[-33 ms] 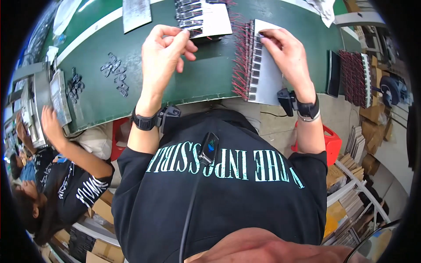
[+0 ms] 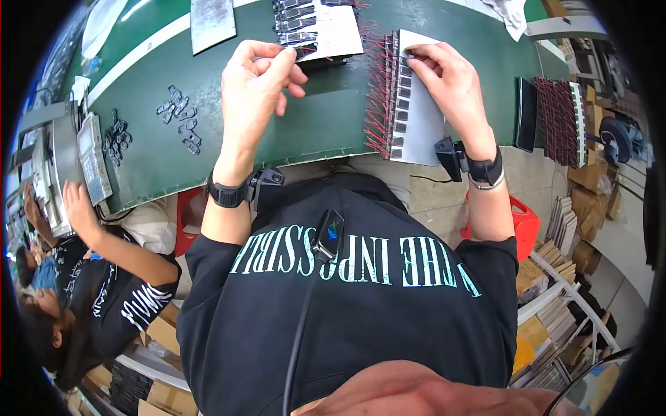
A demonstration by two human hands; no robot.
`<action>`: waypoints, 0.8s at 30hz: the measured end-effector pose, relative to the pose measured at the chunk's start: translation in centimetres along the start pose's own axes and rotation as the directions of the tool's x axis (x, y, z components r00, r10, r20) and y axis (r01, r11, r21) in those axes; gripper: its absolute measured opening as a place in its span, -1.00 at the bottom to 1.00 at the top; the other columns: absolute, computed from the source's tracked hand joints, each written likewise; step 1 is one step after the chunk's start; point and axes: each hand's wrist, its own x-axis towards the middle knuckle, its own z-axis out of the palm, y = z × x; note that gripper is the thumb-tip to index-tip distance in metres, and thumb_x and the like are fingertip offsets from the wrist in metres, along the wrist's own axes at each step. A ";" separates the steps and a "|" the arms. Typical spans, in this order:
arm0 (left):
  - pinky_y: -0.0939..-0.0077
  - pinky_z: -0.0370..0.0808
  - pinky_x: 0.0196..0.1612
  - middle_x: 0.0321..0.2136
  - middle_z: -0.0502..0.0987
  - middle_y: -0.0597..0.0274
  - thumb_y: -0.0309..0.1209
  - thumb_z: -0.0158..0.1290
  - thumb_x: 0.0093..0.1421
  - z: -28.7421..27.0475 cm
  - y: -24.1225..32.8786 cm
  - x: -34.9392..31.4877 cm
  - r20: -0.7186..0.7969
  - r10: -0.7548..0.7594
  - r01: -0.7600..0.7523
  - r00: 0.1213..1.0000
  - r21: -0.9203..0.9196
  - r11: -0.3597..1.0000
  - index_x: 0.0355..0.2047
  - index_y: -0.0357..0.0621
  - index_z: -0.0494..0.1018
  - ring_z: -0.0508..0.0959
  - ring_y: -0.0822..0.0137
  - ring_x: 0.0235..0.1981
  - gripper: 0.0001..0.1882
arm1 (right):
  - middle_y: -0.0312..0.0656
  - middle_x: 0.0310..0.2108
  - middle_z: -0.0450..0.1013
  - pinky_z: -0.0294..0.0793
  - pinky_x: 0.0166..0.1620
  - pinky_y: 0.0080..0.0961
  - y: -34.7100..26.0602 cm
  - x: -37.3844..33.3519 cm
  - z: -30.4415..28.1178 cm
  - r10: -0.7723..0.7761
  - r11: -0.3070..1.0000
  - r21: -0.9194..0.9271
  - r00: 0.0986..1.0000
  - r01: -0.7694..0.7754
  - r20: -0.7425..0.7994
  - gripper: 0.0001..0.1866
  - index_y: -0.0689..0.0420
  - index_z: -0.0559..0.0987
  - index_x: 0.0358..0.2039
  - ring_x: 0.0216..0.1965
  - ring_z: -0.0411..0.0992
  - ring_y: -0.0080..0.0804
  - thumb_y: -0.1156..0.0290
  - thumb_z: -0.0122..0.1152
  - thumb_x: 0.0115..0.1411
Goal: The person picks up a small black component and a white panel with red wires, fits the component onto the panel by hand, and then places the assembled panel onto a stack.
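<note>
My left hand is closed, thumb pressed to forefinger, beside the near left corner of a white board lined with small black parts. Whatever its fingertips pinch is too small to make out. My right hand pinches at the far end of a second white board. Its thumb and forefinger close on a small black part at the end of a row of black rectangular parts. Thin red wires fan out to the left from that row.
Two clusters of loose black parts lie left on the green table. A grey plate lies at the back. Another red-wired board stands at right. A co-worker's hand works at far left. Red stools stand below.
Both my hands keep nearly the same pose at the two boards. At far left, the co-worker's hand has moved slightly nearer and to the left.
</note>
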 end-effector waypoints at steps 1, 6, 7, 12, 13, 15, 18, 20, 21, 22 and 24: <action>0.68 0.41 -0.61 -0.48 0.62 0.10 -0.40 0.14 0.28 0.4 -0.1 0.2 0.006 -0.001 0.001 1.000 -0.008 1.000 -0.24 -0.30 0.39 0.59 0.46 -0.53 -0.78 | -0.19 -0.32 0.52 0.47 -0.21 -0.59 0.1 -0.1 -0.5 0.004 1.000 -0.010 1.000 -0.004 0.001 -0.83 0.22 0.64 -0.19 -0.34 0.51 -0.43 0.46 0.26 0.22; 0.63 0.43 -0.52 -0.58 0.54 0.26 -0.34 0.20 0.24 1.0 -0.7 0.2 -0.062 0.106 -0.098 0.992 0.121 0.988 -0.28 -0.25 0.40 0.52 0.51 -0.57 -0.75 | -0.16 -0.40 0.46 0.46 -0.23 -0.58 -0.2 -0.1 -0.1 -0.003 1.000 -0.031 0.999 0.004 0.033 -0.88 0.26 0.61 -0.28 -0.37 0.48 -0.42 0.48 0.25 0.23; 0.60 0.43 -0.51 -0.58 0.54 0.25 -0.34 0.20 0.24 1.6 -1.2 0.4 -0.066 0.143 -0.135 0.987 0.116 0.984 -0.30 -0.24 0.41 0.52 0.49 -0.57 -0.76 | -0.18 -0.39 0.45 0.45 -0.23 -0.58 0.3 -0.3 -0.3 0.009 1.000 0.013 0.999 -0.009 0.036 -0.88 0.26 0.60 -0.27 -0.36 0.48 -0.45 0.48 0.25 0.24; 0.60 0.44 -0.47 -0.56 0.57 0.29 -0.33 0.20 0.25 0.3 -2.0 -2.3 -0.203 0.283 -0.231 0.937 0.247 0.941 -0.35 -0.23 0.49 0.53 0.49 -0.55 -0.79 | -0.22 -0.35 0.43 0.43 -0.22 -0.60 -0.3 -1.4 -0.7 0.061 0.997 0.034 0.989 -0.066 0.138 -0.85 0.26 0.56 -0.18 -0.33 0.43 -0.55 0.49 0.23 0.27; 0.53 0.47 -0.43 -0.53 0.58 0.25 -0.32 0.20 0.23 -0.9 -2.5 -2.7 -0.261 0.399 -0.274 0.879 0.409 0.870 -0.36 -0.20 0.51 0.55 0.41 -0.51 -0.80 | -0.24 -0.34 0.44 0.43 -0.21 -0.61 -0.4 -1.4 -0.9 0.089 0.996 0.001 0.984 -0.091 0.153 -0.84 0.26 0.55 -0.16 -0.32 0.42 -0.56 0.48 0.22 0.28; 0.38 0.52 -0.36 -0.47 0.60 0.17 -0.29 0.20 0.20 -3.1 -3.3 -3.1 -0.292 0.624 -0.290 0.724 0.692 0.661 -0.38 -0.14 0.56 0.58 0.26 -0.45 -0.82 | -0.26 -0.32 0.44 0.42 -0.20 -0.62 0.1 -0.7 -1.9 0.113 0.993 -0.038 0.980 -0.108 0.163 -0.83 0.27 0.55 -0.15 -0.32 0.41 -0.58 0.48 0.22 0.29; 0.28 0.52 -0.21 -0.41 0.62 0.23 -0.28 0.21 0.16 -8.8 -5.1 -3.0 -0.263 0.699 -0.118 0.665 0.887 0.446 -0.35 -0.07 0.62 0.57 0.16 -0.27 -0.84 | -0.32 -0.27 0.46 0.39 -0.14 -0.65 1.3 -0.8 -2.4 0.242 0.925 0.267 0.961 -0.270 0.134 -0.79 0.26 0.54 -0.07 -0.28 0.37 -0.62 0.45 0.18 0.33; 0.26 0.52 -0.18 -0.40 0.61 0.24 -0.28 0.21 0.16 -11.0 -5.1 -2.6 -0.205 0.721 -0.059 0.662 0.945 0.323 -0.34 -0.06 0.63 0.56 0.15 -0.24 -0.85 | -0.32 -0.26 0.46 0.38 -0.12 -0.65 2.0 -1.0 -3.7 0.249 0.892 0.350 0.957 -0.287 0.151 -0.76 0.26 0.53 -0.04 -0.26 0.37 -0.62 0.44 0.18 0.33; 0.26 0.52 -0.17 -0.39 0.61 0.25 -0.29 0.22 0.15 -11.7 -4.7 -2.1 -0.182 0.712 0.013 0.678 0.972 0.236 -0.34 -0.05 0.63 0.55 0.14 -0.24 -0.85 | -0.33 -0.24 0.46 0.37 -0.10 -0.66 2.2 -0.8 -4.5 0.249 0.854 0.427 0.954 -0.298 0.167 -0.74 0.26 0.53 -0.01 -0.24 0.37 -0.63 0.44 0.18 0.34; 0.26 0.52 -0.17 -0.39 0.61 0.25 -0.29 0.22 0.14 -12.1 -4.3 -1.5 -0.157 0.703 0.079 0.694 0.987 0.142 -0.34 -0.05 0.63 0.54 0.14 -0.23 -0.85 | -0.34 -0.22 0.47 0.36 -0.08 -0.66 2.3 -0.7 -4.9 0.249 0.809 0.503 0.952 -0.306 0.178 -0.72 0.26 0.52 0.02 -0.22 0.37 -0.63 0.43 0.17 0.35; 0.27 0.51 -0.16 -0.38 0.61 0.25 -0.29 0.23 0.13 -12.5 -3.9 -1.0 -0.130 0.693 0.135 0.709 0.990 0.048 -0.34 -0.04 0.63 0.53 0.14 -0.23 -0.86 | -0.32 -0.21 0.47 0.37 -0.07 -0.65 1.9 -1.1 -5.1 0.257 0.776 0.550 0.951 -0.309 0.172 -0.71 0.26 0.51 0.04 -0.22 0.38 -0.62 0.44 0.17 0.34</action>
